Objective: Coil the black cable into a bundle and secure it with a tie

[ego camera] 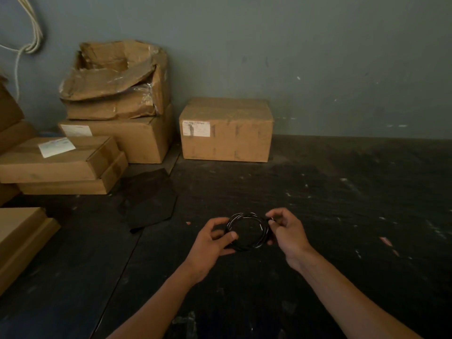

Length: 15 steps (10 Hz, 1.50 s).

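Between both hands, a round, multi-loop black cable coil (247, 232) with white markings.

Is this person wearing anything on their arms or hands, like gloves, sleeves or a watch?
No, not in what this view shows. The left hand and the right hand are both bare, with no gloves or rings visible. Both forearms are uncovered up to the picture's bottom edge, with no sleeve, watch or bracelet showing. The light is dim, so small details could escape notice.
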Each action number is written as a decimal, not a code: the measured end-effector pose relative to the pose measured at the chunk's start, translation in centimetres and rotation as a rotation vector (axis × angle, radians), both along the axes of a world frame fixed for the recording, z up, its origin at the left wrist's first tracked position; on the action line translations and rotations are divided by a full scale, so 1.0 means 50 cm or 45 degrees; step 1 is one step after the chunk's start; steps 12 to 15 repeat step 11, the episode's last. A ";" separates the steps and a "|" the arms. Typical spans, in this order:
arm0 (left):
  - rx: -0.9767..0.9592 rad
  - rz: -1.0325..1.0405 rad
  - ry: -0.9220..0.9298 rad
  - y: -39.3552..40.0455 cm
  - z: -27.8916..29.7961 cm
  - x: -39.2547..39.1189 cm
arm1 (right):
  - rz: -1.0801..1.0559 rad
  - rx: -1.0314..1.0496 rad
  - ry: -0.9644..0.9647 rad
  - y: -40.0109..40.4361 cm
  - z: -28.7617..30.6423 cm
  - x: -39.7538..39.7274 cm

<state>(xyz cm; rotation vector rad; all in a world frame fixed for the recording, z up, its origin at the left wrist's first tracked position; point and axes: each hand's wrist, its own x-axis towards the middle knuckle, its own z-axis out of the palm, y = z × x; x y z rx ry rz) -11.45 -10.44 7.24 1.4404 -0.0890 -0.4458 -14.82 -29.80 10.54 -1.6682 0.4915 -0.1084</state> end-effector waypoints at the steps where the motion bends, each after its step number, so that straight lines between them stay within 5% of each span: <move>1: 0.080 0.089 -0.011 -0.005 -0.015 0.012 | 0.084 0.031 0.079 -0.010 -0.026 0.000; 4: 0.747 -0.060 -0.035 -0.026 -0.148 0.066 | 0.279 -0.018 0.513 -0.004 -0.155 -0.011; 8: 1.328 -0.153 -0.172 -0.051 -0.212 0.105 | 0.522 -0.564 0.522 -0.002 -0.191 0.013; 11: 1.089 -0.012 -0.128 -0.016 -0.191 0.037 | 0.326 -0.505 0.436 0.012 -0.227 -0.058; 15: 1.089 -0.012 -0.128 -0.016 -0.191 0.037 | 0.326 -0.505 0.436 0.012 -0.227 -0.058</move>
